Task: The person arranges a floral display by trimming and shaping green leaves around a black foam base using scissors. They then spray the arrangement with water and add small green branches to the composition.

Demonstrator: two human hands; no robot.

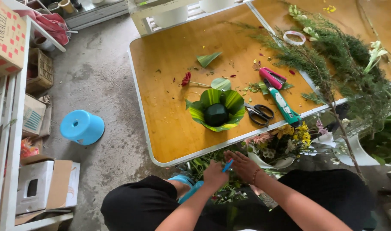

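Blue-handled tool (228, 165) sat below the worktop (170, 128) edge, pinched in the left hand (214, 174) over cut stems (223, 194); right hand (243, 164) lay half-spread beside it. Judged step: trimming foliage. A next cut would need a steadied stem.

scissors (260, 113) right of leaf-wrapped foam (216, 111) on table (170, 64), stool (82, 126) left

red-white carton (5, 36) | shelf top-left | brown-white boxes (45, 184) (floor, lower left)
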